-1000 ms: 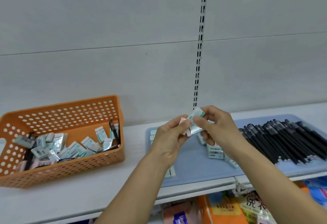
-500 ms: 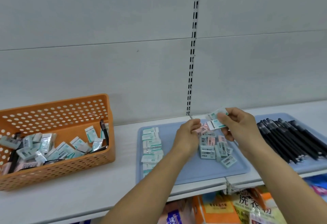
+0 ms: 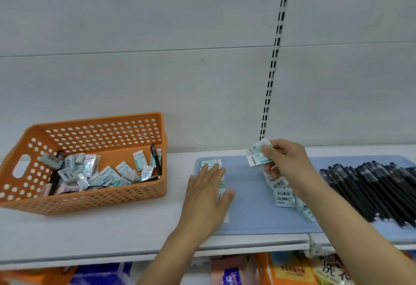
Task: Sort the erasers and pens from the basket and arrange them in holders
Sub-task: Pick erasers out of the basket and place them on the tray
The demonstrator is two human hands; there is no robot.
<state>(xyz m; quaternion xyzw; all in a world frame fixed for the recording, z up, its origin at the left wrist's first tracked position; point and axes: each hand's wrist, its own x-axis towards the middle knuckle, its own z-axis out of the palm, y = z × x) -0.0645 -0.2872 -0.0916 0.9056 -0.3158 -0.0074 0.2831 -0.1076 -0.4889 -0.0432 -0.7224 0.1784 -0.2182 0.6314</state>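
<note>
Seen from the head camera, looking down at a white shelf (image 3: 90, 230): the two hands, which half a second ago met over the middle of the blue tray, have parted. The left hand (image 3: 208, 197) has moved to the tray's left side and now lies flat, fingers straight and close together, pressing on a column of wrapped erasers (image 3: 210, 162) whose top end shows just past the fingertips. The right hand (image 3: 287, 163) has stayed raised above the blue tray (image 3: 247, 215) and pinches two erasers (image 3: 256, 157) between thumb and fingers, one above the other. This suggests one eraser was just set into the left column and is being squared up, with the pinched pair likely next; that is a judgement. The erasers are small flat blocks in white wrappers with teal print, some showing barcodes. A loose pile of erasers (image 3: 283, 193) lies on the tray beneath the right wrist. To the right, a dense row of black pens (image 3: 371, 185) lies side by side on a second blue tray. To the left, well apart from the hands, an orange perforated basket (image 3: 94, 197) holds many more erasers and a few dark pens (image 3: 155, 158), so much sorting remains. Coloured packages show on the shelf below.
</note>
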